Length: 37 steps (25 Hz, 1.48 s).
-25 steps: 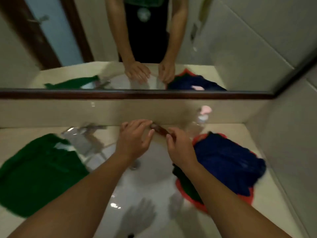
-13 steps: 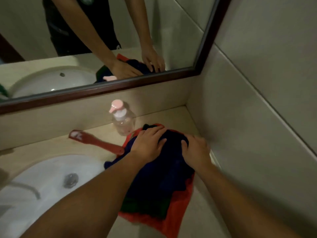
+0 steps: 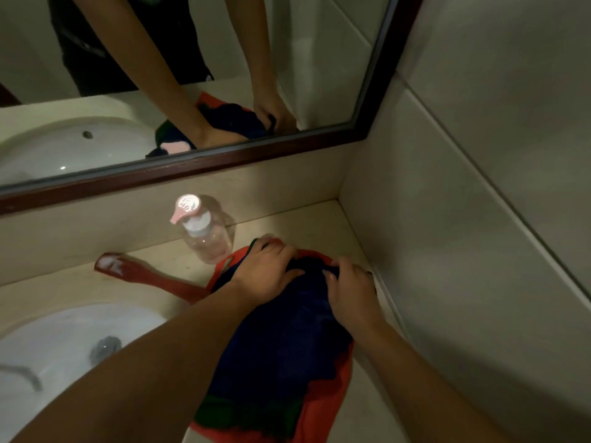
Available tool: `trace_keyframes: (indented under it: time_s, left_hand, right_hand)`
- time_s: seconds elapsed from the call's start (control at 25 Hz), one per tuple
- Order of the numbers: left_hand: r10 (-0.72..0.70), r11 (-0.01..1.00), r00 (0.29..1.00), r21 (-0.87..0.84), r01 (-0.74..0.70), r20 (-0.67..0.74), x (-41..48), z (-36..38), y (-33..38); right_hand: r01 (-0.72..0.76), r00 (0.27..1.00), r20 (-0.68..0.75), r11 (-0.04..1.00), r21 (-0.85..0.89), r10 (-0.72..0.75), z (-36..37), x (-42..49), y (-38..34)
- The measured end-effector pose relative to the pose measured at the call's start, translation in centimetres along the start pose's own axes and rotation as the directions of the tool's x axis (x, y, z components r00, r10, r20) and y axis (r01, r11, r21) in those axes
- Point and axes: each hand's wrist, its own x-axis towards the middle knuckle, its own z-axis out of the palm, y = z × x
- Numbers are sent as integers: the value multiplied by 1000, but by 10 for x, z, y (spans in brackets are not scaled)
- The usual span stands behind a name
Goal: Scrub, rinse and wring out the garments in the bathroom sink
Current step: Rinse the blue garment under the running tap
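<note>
Sink [image 3: 48, 346] far left, drain [image 3: 105, 345] visible. Red scrub brush [image 3: 150, 276] lies flat on the counter [image 3: 303, 225] behind the sink, with a clear pump bottle [image 3: 208, 238] upright just beyond it. Garment pile [image 3: 323, 407] is on the counter right of the sink, not in it: navy garment [image 3: 287, 346] on top, green and red-orange under. Left hand [image 3: 268, 273] is on the pile's far end, fingers curled into the cloth. Right hand [image 3: 348, 289] is just beside it, fingers gripping the navy garment, close to the wall [image 3: 447, 251].
</note>
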Motion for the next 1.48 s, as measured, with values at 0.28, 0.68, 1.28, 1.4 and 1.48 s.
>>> trace_keyframes:
  time_s: [0.28,0.68,1.28,1.4,1.48]
  left_hand:
    - [29,999,995,-39,-33,-96,-45,-17,-1]
    - [-73,965,910,-259,-39,-409,-235,-119,-44]
    - [-680,688,656,-592,419,-327,-438,-156,-132]
    - [-770,610,569,-594,524,-289,-457,-137,-154]
    - [-832,533,479,-644,549,-279,-463,-115,-169]
  right_hand:
    - [-12,996,93,996,85,4,-20,-41,-43]
    - [416,907,-99,906,75,-408,2,-147,-214]
    - [616,726,183,745,257,-663,132,-184,-374]
    - [543,728,312,791,283,-611,173,-173,-388]
    - [497,729,362,813,303,-581,207,-163,-392]
